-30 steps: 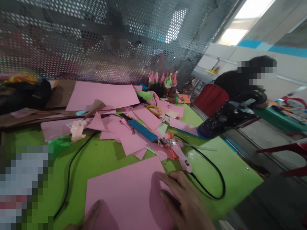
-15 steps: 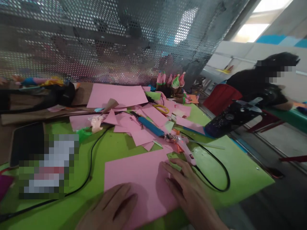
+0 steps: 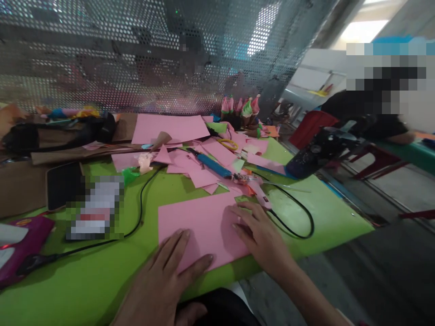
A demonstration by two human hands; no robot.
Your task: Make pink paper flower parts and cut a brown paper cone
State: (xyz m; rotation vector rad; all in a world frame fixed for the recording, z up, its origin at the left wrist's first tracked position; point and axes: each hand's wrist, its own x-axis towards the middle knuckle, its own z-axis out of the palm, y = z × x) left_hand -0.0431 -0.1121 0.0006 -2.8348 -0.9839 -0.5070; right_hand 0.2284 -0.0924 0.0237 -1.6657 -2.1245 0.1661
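**Both hands flat on a pink sheet at the near edge of the surface**

At the far left of the green surface (image 3: 102, 267) lies a magenta packet (image 3: 20, 240); it bears a small mark too blurred to read. Beside it rests a dark phone (image 3: 63, 183), and a black cord (image 3: 136, 217) runs from the near left up toward the middle, kept clear of the working area.

The left hand (image 3: 163, 280) lies palm down, fingers spread and grasping nothing, on the near left corner of a large pink sheet (image 3: 200, 222). The sheet sits at the near edge of the surface, close to the person's body, probably so both hands can weigh it down and keep it flat. The right hand (image 3: 260, 233) presses, open and flat, on the sheet's right side, holding nothing either.

Beyond the sheet, pink offcuts (image 3: 200, 174) lie scattered toward the middle, along with a blue-handled tool (image 3: 212, 165) and yellow scissors (image 3: 228, 143), all within reach. Just past the right hand's fingertips rests a pink glue gun (image 3: 261, 197), its cord looping toward the right edge. At the back stand small paper cones (image 3: 244, 107) against a perforated metal screen (image 3: 152, 59). Another person sits well off to the right.

No legible writing shows anywhere.
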